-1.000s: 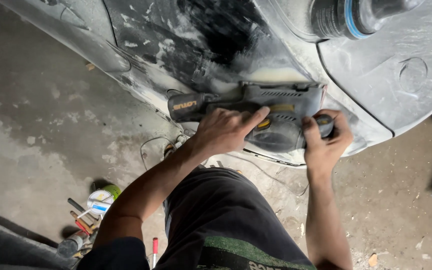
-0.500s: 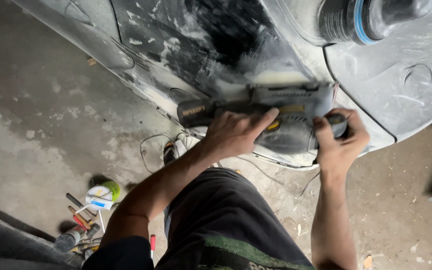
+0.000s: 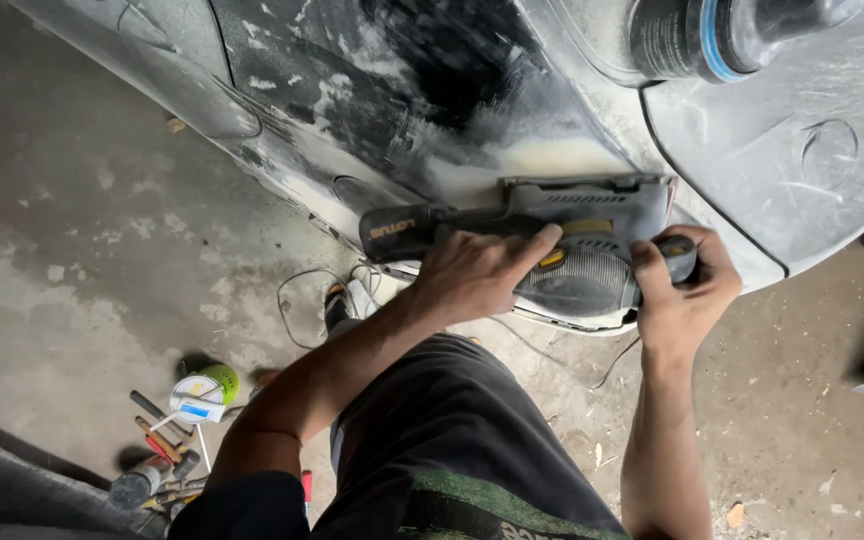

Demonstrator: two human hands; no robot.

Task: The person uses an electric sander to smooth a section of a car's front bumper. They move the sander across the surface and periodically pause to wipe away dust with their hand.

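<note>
We grip the sander [image 3: 552,240] with left hand [image 3: 477,275] and right hand [image 3: 687,295], pressed on the car panel [image 3: 372,110], partly smoothed, pale filler patches remaining.

**One camera on my head, looking down**

The only view sits on my head, tilted steeply down past my arms. It faces the sanded car body panel [image 3: 432,110] close ahead, with the concrete floor [image 3: 72,250] farther below.
</note>
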